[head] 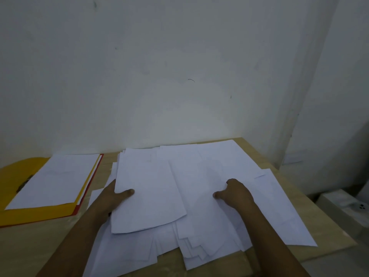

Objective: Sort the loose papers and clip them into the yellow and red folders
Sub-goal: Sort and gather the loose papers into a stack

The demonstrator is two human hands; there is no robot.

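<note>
A wide, untidy spread of loose white papers (199,186) covered most of the desk (295,198), reaching from near its back edge, where the desk met the pale wall (179,66), down to its front edge, with the sheets overlapping at many angles and their lower corners fanned out in steps near the front. The left hand (111,196) held one sheet (147,196) lying on top of the spread by its left edge: the thumb lay on top of the paper, pressed flat, while the other fingers were under the sheet and hidden, so how they lay could not be told. The right hand (235,191) rested on the middle of the pile, knuckles up, fingers curled downward and close together onto the papers, the thumb pointing left; whether it pinched a sheet could not be told. At the left edge of the desk lay the yellow folder (12,180), open, with a neat stack of white sheets (56,178) on it and a dark clip (25,182) at the stack's left side. The red folder (79,208) lay beneath the yellow one, showing only as a thin red border along its right and front edges. Beyond the right edge of the desk, lower down, stood a white socket block (357,206).
</note>
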